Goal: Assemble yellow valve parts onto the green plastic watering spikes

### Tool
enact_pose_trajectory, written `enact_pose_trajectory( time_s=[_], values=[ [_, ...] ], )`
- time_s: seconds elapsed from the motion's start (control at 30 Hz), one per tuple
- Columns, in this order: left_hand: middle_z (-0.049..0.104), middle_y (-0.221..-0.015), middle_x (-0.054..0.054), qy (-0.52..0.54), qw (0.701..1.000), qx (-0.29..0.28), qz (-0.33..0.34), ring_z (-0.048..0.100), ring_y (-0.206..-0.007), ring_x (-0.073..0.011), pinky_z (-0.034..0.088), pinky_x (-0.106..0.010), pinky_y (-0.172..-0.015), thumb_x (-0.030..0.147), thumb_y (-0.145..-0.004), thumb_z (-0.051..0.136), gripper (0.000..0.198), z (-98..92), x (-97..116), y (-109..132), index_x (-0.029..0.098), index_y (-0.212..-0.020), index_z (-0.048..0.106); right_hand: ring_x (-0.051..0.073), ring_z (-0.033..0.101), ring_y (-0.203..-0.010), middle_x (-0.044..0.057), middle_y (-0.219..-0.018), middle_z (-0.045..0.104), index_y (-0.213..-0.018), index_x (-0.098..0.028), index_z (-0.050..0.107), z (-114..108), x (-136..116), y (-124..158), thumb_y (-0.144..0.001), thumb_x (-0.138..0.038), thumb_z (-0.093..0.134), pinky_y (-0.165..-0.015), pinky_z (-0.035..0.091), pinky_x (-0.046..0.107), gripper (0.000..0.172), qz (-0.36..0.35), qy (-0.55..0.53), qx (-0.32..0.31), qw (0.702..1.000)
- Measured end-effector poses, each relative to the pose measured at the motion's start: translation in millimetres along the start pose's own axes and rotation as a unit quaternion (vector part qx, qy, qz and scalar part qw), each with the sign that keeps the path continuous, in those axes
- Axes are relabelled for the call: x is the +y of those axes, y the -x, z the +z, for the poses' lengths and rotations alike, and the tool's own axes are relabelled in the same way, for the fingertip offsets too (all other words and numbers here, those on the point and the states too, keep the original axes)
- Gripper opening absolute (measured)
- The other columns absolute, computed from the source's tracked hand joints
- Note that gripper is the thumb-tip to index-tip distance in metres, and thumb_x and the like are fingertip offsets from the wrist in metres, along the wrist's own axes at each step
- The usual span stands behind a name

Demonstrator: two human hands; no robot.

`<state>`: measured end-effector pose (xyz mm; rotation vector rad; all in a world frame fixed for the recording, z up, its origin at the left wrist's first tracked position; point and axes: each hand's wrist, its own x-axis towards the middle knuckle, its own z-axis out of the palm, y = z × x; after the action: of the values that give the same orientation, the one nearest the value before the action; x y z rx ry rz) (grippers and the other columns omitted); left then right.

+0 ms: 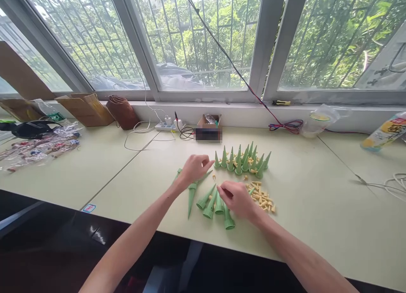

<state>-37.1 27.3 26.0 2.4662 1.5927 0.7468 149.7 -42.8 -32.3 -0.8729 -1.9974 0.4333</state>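
Many green cones [238,168] & yellow pegs [260,203] on worktop [311,191] — L hand [196,167] nr upright cones, R hand [236,197] by pegs — can't tell if gripping.

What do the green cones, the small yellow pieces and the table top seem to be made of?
Green cones: likely moulded plastic, fairly matte; colour is even and shapes repeat.
Yellow pieces: probably plastic too, smooth-looking, uniformly coloured, though too small to be sure.
Table top: perhaps laminate, smooth with a soft sheen, meeting in straight seams.
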Motion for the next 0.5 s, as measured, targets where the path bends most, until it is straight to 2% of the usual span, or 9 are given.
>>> enact_pose_trajectory(
  time_s=[0.1,0.2,0.27,0.37,0.5],
  values=[
    [0.069,-0.064,-0.002,0.006,0.998,-0.013,-0.060,0.058,-0.058,-0.0153,0.039,-0.026,-0.062,0.039,-0.089,0.056,0.029,-22.0,-22.2,5.2,0.018,-0.074,0.069,0.010,0.031,-0.048,-0.005,-0.054,0.038,-0.061,-0.020,0.037,-2.4,-1.2,-0.6,-0.096,-0.021,0.048,-0.050,0.027,0.025,0.037,-0.002,-0.009,0.008,1.000],
    [0.072,-0.073,-0.003,-0.011,0.993,-0.007,-0.115,0.062,-0.066,-0.0184,0.042,-0.027,-0.064,0.042,-0.087,0.056,0.027,-32.5,-36.5,12.5,0.020,-0.083,0.072,0.010,0.037,-0.049,-0.005,-0.055,0.043,-0.067,-0.019,0.048,-4.6,-0.2,-1.8,-0.096,-0.024,0.051,-0.051,0.032,0.024,0.030,0.006,-0.033,0.018,0.999],
    [0.072,-0.075,-0.003,-0.025,0.991,-0.005,-0.134,0.063,-0.069,-0.0196,0.042,-0.028,-0.065,0.043,-0.087,0.055,0.028,-33.2,-39.5,18.1,0.021,-0.086,0.073,0.010,0.041,-0.050,-0.004,-0.057,0.048,-0.073,-0.019,0.054,-5.7,2.5,-2.7,-0.095,-0.026,0.054,-0.051,0.035,0.023,0.023,0.018,-0.046,0.032,0.998],
    [0.071,-0.083,-0.005,-0.029,0.990,-0.018,-0.136,0.063,-0.076,-0.0210,0.045,-0.030,-0.069,0.043,-0.087,0.054,0.030,-28.8,-38.2,24.3,0.021,-0.091,0.073,0.011,0.044,-0.049,-0.003,-0.057,0.050,-0.073,-0.019,0.054,-7.4,8.6,-3.9,-0.095,-0.025,0.052,-0.049,0.037,0.023,0.023,0.041,-0.051,0.065,0.996],
    [0.067,-0.099,-0.010,-0.083,0.977,-0.001,-0.196,0.063,-0.093,-0.0263,0.047,-0.035,-0.085,0.039,-0.089,0.053,0.029,-23.3,-43.9,26.3,0.019,-0.103,0.070,0.011,0.044,-0.048,-0.003,-0.058,0.050,-0.073,-0.020,0.053,-10.2,15.0,-5.3,-0.096,-0.026,0.049,-0.048,0.038,0.024,0.024,0.065,-0.048,0.091,0.993]
  ],
)
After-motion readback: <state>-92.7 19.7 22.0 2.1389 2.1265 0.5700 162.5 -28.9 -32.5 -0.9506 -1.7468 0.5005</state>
